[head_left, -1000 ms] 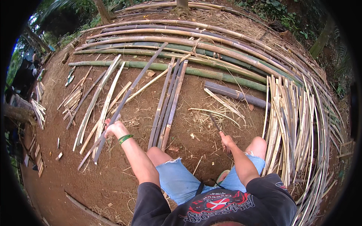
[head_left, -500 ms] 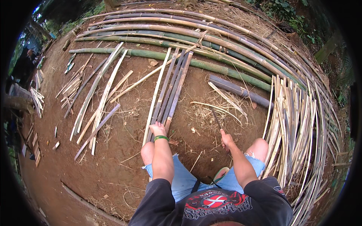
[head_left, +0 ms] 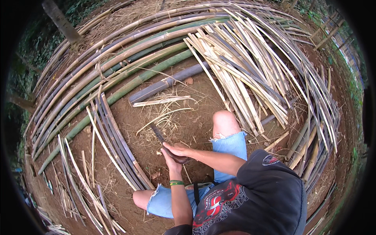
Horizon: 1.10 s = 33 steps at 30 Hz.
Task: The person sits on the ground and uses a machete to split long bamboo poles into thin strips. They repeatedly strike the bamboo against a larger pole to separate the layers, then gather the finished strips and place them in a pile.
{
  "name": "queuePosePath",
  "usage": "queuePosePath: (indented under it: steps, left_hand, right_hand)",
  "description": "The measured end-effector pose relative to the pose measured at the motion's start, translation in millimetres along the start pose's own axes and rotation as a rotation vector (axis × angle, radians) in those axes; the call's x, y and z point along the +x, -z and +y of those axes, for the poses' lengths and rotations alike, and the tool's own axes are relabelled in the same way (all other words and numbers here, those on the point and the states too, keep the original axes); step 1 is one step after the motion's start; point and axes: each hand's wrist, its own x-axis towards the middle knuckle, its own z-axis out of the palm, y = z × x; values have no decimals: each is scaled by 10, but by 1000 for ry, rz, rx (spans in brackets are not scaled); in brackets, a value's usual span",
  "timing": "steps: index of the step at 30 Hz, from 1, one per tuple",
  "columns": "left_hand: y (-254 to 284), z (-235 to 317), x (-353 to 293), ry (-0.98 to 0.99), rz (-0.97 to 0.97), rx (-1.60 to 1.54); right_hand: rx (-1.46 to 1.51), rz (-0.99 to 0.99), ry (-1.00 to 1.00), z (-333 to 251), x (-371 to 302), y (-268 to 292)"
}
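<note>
Seated low over bare ground (head_left: 199, 137), knees apart. Hands together between the knees, at the handle of a dark-bladed knife (head_left: 157, 133). Right hand (head_left: 178, 150) closed around the brown handle, fingers wrapped toward the blade end. Left hand (head_left: 171, 161) just below, against the handle, palm turned up; partly hidden, so cannot tell how far closed or whether gripping. Green band (head_left: 177, 183) at the left wrist.

Blade clear of the hands, angled away and to the left, above curled shavings (head_left: 172, 126). Just beyond: a thin curved strip (head_left: 168, 113), then pale split pieces (head_left: 161, 101) lying along a short dark pole (head_left: 168, 83).

To the left, well apart from the knife: a row of long dark strips (head_left: 120, 145) with one pale strip alongside, far ends across a green pole (head_left: 137, 80), near ends by the left knee. Farther left, more loose strips (head_left: 84, 176). Beyond, long poles lying roughly parallel. To the right, past the right knee, a large heap of pale split strips (head_left: 243, 78), crossed at several angles.
</note>
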Motion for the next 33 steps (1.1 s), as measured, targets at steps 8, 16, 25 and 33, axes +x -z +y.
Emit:
queuePosePath:
  steps: [8, 16, 25, 33]
  left_hand:
    - [-40, 155, -97, -95, 259, 353]
    - [217, 290, 13, -46, 302, 988]
    - [229, 452, 26, -46, 380, 1385]
    - [-27, 478, 35, -39, 367, 1462]
  right_hand:
    - [-340, 328, 492, -859, -489, 1433]
    - [-428, 906, -261, 922, -331, 3963]
    - [-471, 1344, -577, 2631, -807, 4966]
    - [-651, 1139, -580, 2952, -881, 5170]
